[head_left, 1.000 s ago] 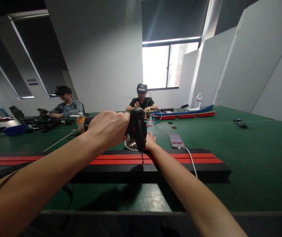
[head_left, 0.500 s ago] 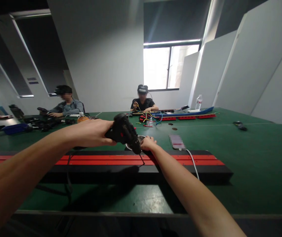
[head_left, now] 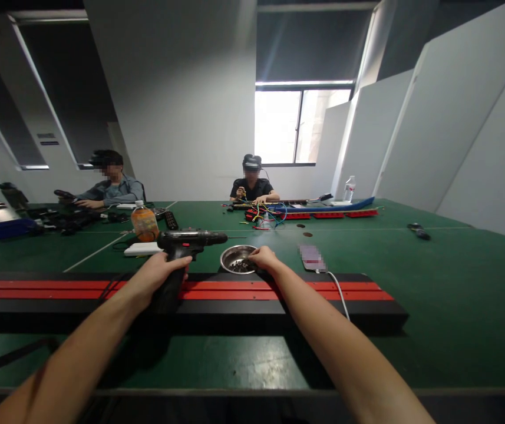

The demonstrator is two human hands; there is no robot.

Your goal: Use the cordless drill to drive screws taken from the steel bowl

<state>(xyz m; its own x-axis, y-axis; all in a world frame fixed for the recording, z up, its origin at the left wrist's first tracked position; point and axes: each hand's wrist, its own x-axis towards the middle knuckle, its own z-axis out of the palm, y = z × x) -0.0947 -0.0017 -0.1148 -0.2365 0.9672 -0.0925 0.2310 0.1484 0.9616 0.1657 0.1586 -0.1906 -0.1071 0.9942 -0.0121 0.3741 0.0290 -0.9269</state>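
My left hand (head_left: 158,271) is wrapped round the grip of a black cordless drill (head_left: 192,238), held level above the long bar with its thin bit pointing right. A round metal bowl (head_left: 223,258) stands just behind the bar and holds small dark screws (head_left: 238,267). At the bowl's right rim is my right hand (head_left: 264,258), its fingers pinched together over the inside; whatever is between the fingertips is too small to make out. The long black bar with red strips (head_left: 230,290) lies across the table in front of me, passing beneath both forearms.
An orange drink bottle (head_left: 145,222) and a white box (head_left: 141,249) stand left of the drill. A phone-like device (head_left: 312,258) trails a white cable across the bar. Two people (head_left: 254,185) sit across the green table, near coloured wires (head_left: 279,215) and a blue strip (head_left: 349,205).
The drill has swung from pointing down at the bar to level, and my left hand has moved down and slightly left. My right hand stays at the bowl, now in fuller view.
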